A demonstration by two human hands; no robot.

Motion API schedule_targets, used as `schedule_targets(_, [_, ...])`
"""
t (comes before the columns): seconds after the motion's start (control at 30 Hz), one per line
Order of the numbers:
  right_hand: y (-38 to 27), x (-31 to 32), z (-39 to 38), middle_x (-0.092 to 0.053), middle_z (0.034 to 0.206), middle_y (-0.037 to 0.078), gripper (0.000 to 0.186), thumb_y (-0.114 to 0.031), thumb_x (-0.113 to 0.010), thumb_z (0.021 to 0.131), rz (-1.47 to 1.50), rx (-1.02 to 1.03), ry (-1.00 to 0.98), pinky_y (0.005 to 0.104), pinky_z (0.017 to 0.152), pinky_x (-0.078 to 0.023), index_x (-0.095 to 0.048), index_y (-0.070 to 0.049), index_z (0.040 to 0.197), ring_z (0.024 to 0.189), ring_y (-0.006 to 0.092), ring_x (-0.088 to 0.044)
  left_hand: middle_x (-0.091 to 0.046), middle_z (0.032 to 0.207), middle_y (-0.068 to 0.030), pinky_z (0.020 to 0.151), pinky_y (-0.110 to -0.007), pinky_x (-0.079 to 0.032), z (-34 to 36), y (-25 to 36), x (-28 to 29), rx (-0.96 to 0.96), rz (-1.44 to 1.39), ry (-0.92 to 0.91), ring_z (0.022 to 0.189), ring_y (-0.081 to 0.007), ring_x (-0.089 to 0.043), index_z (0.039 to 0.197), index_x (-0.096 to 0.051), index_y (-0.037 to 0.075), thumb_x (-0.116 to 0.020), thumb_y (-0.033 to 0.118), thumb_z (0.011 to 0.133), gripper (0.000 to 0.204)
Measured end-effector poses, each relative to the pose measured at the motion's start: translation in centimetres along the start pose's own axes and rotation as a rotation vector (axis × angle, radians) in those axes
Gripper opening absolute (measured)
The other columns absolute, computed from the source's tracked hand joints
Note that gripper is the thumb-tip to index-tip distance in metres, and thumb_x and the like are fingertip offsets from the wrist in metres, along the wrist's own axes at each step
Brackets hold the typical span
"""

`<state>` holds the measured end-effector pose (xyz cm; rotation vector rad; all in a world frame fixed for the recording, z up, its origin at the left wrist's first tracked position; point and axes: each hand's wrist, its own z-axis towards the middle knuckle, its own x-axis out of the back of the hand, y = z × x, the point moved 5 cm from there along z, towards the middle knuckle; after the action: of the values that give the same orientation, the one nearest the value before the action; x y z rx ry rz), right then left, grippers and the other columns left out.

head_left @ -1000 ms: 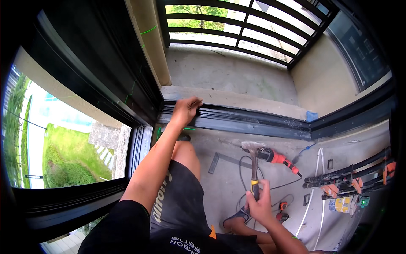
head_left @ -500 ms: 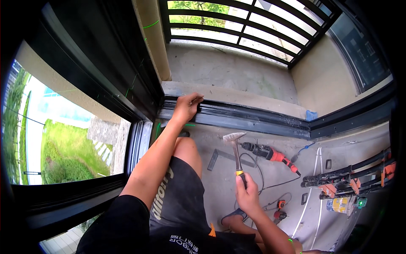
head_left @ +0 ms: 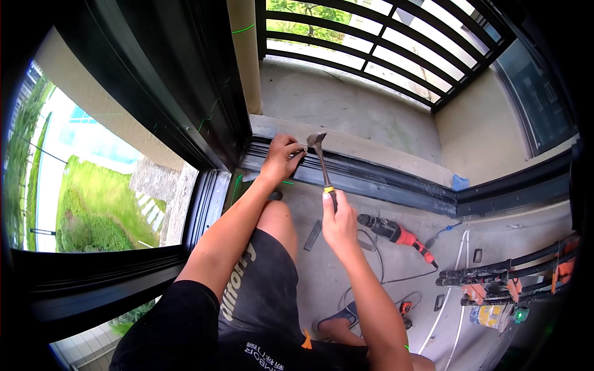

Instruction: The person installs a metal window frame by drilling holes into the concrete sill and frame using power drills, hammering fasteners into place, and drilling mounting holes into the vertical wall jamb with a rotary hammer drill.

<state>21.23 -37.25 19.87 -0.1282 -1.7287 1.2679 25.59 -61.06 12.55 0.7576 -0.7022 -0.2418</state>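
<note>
My left hand (head_left: 282,156) rests on the dark metal door track (head_left: 377,180) at the threshold and pinches a small light-coloured piece against it. My right hand (head_left: 338,217) grips the black and yellow handle of a hammer (head_left: 321,162). The hammer's head is raised to the track, right beside the fingers of my left hand. My bent knee in black shorts is just below both hands.
A red and black power drill (head_left: 396,234) with its cord lies on the concrete floor to the right. Black metal profiles with orange clamps (head_left: 507,275) lie further right. A railed balcony (head_left: 371,55) is beyond the track, and a dark window frame (head_left: 204,204) at left.
My right hand has lifted the hammer from near the floor up and forward to the track. The left hand stayed on the track.
</note>
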Motion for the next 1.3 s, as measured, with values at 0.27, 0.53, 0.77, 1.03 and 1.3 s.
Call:
schedule_targets(0.27, [1.2, -2.7, 1.1, -0.070, 0.086, 0.029, 0.037, -0.039, -0.049, 0.110, -0.025, -0.071, 0.020, 0.0633, 0.076, -0.048, -0.065, -0.005, 0.110, 0.085, 0.0544, -0.066, -0.060, 0.107, -0.0148, 0.096, -0.045, -0.046, 0.1, -0.5, 1.0, -0.004, 0.081, 0.121, 0.107, -0.0371, -0.055, 0.100, -0.072, 0.004, -0.071, 0.003, 0.077, 0.023])
schedule_targets(0.53, [2.3, -5.0, 0.7, -0.067, 0.082, 0.029, 0.035, -0.034, -0.045, 0.112, -0.080, -0.036, 0.045, 0.0619, 0.073, -0.046, -0.065, -0.006, 0.121, 0.081, 0.0541, -0.064, -0.067, 0.113, -0.0162, 0.109, -0.048, -0.041, 0.1, -1.5, 3.0, 0.139, 0.442, 0.304, 0.120, -0.0347, -0.058, 0.108, -0.066, 0.004, -0.056, 0.001, 0.077, 0.033])
schedule_targets(0.77, [2.3, -5.5, 0.4, -0.068, 0.083, 0.029, 0.035, -0.031, -0.050, 0.111, -0.068, 0.004, 0.124, 0.0602, 0.072, -0.047, -0.067, -0.002, 0.117, 0.082, 0.0532, -0.065, -0.068, 0.114, -0.0180, 0.107, -0.046, -0.046, -0.1, -1.9, 2.4, 0.171, 0.396, 0.227, 0.116, -0.0367, -0.061, 0.112, -0.065, 0.001, -0.056, 0.000, 0.080, 0.033])
schedule_targets(1.03, [0.5, -4.5, -0.9, -0.064, 0.074, 0.021, 0.036, -0.031, -0.052, 0.110, 0.167, 0.077, 0.194, 0.0496, 0.066, -0.049, -0.067, 0.001, 0.116, 0.068, 0.0426, -0.064, -0.068, 0.111, -0.0185, 0.105, -0.046, -0.047, 0.0, -1.8, 3.1, 0.178, 0.383, 0.229, 0.113, -0.0378, -0.061, 0.111, -0.064, 0.001, -0.055, -0.003, 0.081, 0.032])
schedule_targets(1.3, [1.1, -4.8, -1.6, -0.068, 0.076, 0.012, 0.029, -0.027, -0.061, 0.109, 0.272, -0.180, 0.078, 0.0385, 0.067, -0.054, -0.066, 0.001, 0.113, 0.071, 0.0210, -0.071, -0.068, 0.109, -0.0183, 0.106, -0.046, -0.046, -0.2, -1.9, 3.4, 0.178, 0.362, 0.228, 0.113, -0.0378, -0.061, 0.109, -0.065, 0.000, -0.055, -0.002, 0.081, 0.029])
